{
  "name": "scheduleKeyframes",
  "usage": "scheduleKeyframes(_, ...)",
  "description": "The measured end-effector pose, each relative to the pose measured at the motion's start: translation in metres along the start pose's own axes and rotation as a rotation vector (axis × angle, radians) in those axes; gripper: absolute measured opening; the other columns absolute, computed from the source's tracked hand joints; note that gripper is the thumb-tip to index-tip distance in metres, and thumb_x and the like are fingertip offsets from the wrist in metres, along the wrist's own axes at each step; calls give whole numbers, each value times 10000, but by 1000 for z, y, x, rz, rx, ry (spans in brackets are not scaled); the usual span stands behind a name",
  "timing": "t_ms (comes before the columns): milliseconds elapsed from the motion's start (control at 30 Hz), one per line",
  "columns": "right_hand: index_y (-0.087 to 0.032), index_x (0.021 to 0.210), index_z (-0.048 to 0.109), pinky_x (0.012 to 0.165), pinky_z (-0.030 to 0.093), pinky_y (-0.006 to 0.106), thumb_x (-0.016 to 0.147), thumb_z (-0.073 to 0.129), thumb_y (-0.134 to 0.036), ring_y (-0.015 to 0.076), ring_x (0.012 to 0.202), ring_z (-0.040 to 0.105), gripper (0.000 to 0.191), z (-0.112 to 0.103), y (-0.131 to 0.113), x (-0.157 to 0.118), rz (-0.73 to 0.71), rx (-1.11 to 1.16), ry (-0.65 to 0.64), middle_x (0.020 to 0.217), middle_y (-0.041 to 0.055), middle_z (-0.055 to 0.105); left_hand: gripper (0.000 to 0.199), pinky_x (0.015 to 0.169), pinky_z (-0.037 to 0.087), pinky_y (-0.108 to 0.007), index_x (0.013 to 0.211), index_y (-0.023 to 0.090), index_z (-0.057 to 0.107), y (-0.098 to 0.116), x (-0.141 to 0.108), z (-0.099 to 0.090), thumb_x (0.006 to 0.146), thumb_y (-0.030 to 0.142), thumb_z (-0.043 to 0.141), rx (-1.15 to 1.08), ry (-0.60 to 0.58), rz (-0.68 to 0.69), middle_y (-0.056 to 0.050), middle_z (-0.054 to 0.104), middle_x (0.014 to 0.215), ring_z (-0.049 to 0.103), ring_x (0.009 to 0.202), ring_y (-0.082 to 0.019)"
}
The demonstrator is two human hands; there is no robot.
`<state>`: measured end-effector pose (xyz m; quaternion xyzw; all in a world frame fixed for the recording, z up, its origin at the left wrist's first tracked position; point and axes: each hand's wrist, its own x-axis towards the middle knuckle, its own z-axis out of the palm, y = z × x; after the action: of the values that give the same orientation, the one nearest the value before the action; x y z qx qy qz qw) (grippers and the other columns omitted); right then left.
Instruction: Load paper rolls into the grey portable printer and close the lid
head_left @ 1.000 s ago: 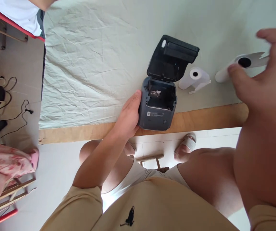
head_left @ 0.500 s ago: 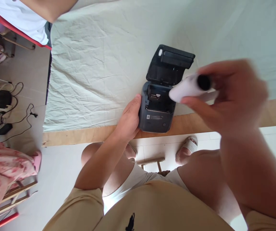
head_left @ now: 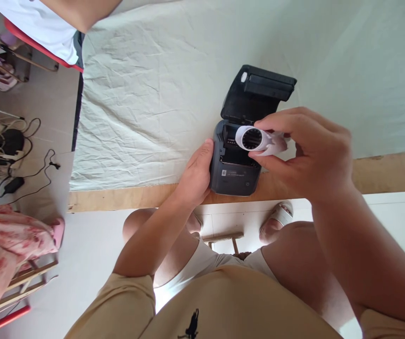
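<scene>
A dark grey portable printer [head_left: 235, 181] lies near the front edge of the cloth-covered table, its black lid [head_left: 255, 92] raised and tilted back. My left hand [head_left: 197, 172] grips the printer's left side, thumb along the edge. Between the thumb and fingers of my right hand [head_left: 311, 150] is a white paper roll [head_left: 267, 143] with a black ribbed core facing me. The roll is over the right part of the open compartment and hides some of it; whether it touches the printer I cannot tell.
A wooden strip [head_left: 117, 200] runs along the table's front edge. Another person's arm [head_left: 82, 12] rests at the upper left corner. On the floor at the left are tangled cables [head_left: 8, 143], a wooden chair [head_left: 29, 278] and pink flowered fabric [head_left: 4, 240].
My right hand has moved left with the paper roll, bringing it over the printer's compartment, and the roll's core has turned toward me. My left hand still holds the printer.
</scene>
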<state>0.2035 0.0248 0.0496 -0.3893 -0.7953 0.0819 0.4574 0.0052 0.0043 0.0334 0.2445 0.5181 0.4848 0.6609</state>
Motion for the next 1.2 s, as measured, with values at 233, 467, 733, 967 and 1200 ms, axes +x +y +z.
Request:
scheduleKeyframes(233, -348, 1186, 875, 766, 592, 383, 1025, 734, -99, 205, 887, 807, 329, 14, 2, -9, -43, -94, 70, 1066, -2, 874, 414, 772, 698, -326, 863, 230, 722, -2, 1, -2, 1075, 581, 782, 1, -19, 30, -2, 795, 769, 857, 868, -229)
scheduleKeyframes(467, -319, 1024, 799, 821, 551, 414, 974, 559, 22, 215, 750, 745, 420, 7, -12, -5, -29, -182, 9, 857, -40, 831, 460, 980, 717, -375, 1052, 218, 855, -2, -1, -2, 1085, 663, 748, 21, -61, 32, -41, 889, 977, 871, 1058, -255)
scheduleKeyframes(733, -343, 1136, 767, 829, 560, 434, 974, 698, -187, 230, 790, 762, 235, 4, -16, -11, -48, 23, -171, 903, -44, 832, 460, 947, 718, -341, 963, 222, 796, -1, 1, -4, 1127, 622, 640, -47, -182, -23, -49, 863, 941, 877, 1128, -278)
scheduleKeyframes(967, -339, 1053, 736, 765, 611, 464, 1056, 615, -301, 247, 775, 757, 127, 7, -14, -12, 85, 17, -5, 859, 3, 795, 334, 824, 624, -257, 1143, 273, 762, 5, -5, -7, 879, 315, 962, 79, -181, 74, 38, 786, 947, 765, 868, -156)
scheduleKeyframes(1200, -334, 1508, 614, 758, 641, 370, 1024, 604, -158, 335, 1644, 596, 515, 1, -7, -9, 252, -7, 113, 1638, 112, 642, 600, 836, 630, -294, 1193, 277, 733, 3, -3, -11, 726, 385, 1093, 123, -211, 81, -10, 816, 1050, 809, 1003, -229)
